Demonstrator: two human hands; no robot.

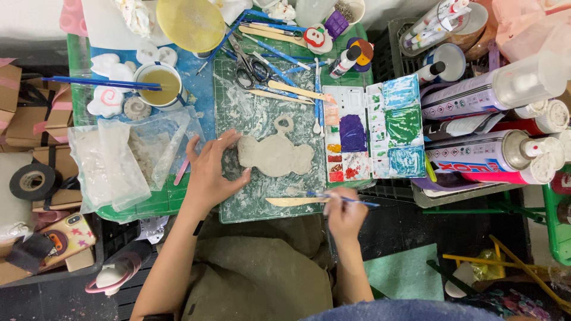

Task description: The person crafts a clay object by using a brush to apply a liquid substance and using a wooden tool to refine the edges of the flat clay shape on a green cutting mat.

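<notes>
Clay shape (276, 154), flat and grey with a loop on top, lies at the centre of the frame on a green cutting mat (262, 202). The left hand (211, 172) steadies its left edge, fingers spread. The right hand (344, 213), lower centre, pinches a thin blue brush (351, 200) just beside a wooden tool (291, 201). A paint palette (375, 134) sits to the right. Judging by this, painting the clay is at hand; loading the brush from the palette would come first.
</notes>
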